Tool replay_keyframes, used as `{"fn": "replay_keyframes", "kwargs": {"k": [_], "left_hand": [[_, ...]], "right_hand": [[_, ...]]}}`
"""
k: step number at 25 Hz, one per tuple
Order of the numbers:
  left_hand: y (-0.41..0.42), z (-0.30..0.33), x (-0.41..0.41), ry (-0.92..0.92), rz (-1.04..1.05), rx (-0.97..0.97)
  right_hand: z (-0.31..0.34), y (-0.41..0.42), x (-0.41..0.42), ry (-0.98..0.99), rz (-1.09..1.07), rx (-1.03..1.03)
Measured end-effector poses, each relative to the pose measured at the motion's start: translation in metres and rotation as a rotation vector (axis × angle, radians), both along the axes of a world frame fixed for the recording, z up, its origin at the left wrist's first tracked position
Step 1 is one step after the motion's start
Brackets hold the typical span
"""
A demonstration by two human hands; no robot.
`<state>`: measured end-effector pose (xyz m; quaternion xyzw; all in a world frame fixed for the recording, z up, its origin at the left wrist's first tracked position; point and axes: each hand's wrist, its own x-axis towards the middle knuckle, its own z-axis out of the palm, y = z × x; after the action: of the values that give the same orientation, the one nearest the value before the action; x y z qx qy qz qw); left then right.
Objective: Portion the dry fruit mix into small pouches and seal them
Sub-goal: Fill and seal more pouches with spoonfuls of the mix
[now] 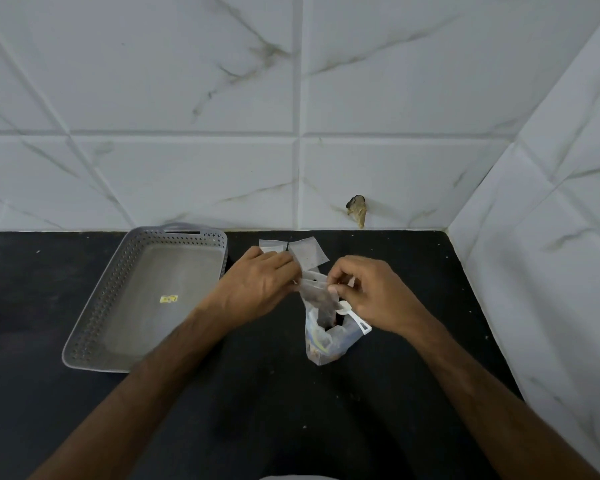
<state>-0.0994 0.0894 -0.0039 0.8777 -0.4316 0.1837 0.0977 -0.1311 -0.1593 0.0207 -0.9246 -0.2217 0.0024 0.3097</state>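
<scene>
The step in hand looks like sealing a filled small pouch (pixel 317 296): both hands hold its top edge just above the big dry fruit bag (pixel 328 336), which stands open on the black tabletop (pixel 264 393). The left hand (pixel 257 282) has its fingers curled over the pouch's left end, though the fingertips are hidden behind the hand. The right hand (pixel 371 292) pinches the mouth between thumb and forefinger, the other fingers loosely curled behind. Whether the strip is already partly pressed shut cannot be told.

The next move, as I judge it, calls for running the pinch along the whole mouth so the closure catches end to end, keeping the pouch upright so nothing spills, then setting it down, likely in the grey perforated tray (pixel 101 306) left of the bag.

The pouch is clear and thin, dark with fruit in its lower part, hanging limp and slightly creased. The bag below is crumpled clear plastic, dark mix at the bottom. A white scoop (pixel 355 320) rests at the bag's right rim, under the right hand. Behind the bag, towards the tiled wall, lie spare empty pouches (pixel 307 251), flat and overlapping
</scene>
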Motion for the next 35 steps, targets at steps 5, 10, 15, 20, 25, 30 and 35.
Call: {"fn": "replay_keyframes", "kwargs": {"k": [5, 10, 15, 20, 25, 30, 35], "left_hand": [[-0.003, -0.005, -0.009, 0.577, 0.058, -0.456], [-0.011, -0.008, -0.017, 0.694, 0.182, -0.787], [-0.017, -0.007, -0.015, 0.778, 0.220, -0.989], [-0.028, -0.009, -0.023, 0.888, 0.135, -1.205], [-0.045, -0.005, -0.040, 1.128, 0.121, -1.260], [-0.046, -0.003, -0.038, 1.165, 0.069, -1.133], [-0.037, -0.010, -0.028, 1.201, 0.010, -1.035]], "right_hand": [[0.002, 0.001, -0.004, 0.206, -0.064, 0.239], [0.003, 0.004, -0.001, 0.158, -0.122, 0.357], [0.004, 0.014, -0.004, 0.077, -0.198, 0.408], [0.004, 0.023, -0.001, 0.268, -0.205, 0.568], [0.005, 0.025, -0.002, 0.236, -0.236, 0.632], [0.007, 0.021, -0.001, 0.168, -0.228, 0.560], [0.005, 0.016, -0.002, 0.174, -0.265, 0.586]]}}
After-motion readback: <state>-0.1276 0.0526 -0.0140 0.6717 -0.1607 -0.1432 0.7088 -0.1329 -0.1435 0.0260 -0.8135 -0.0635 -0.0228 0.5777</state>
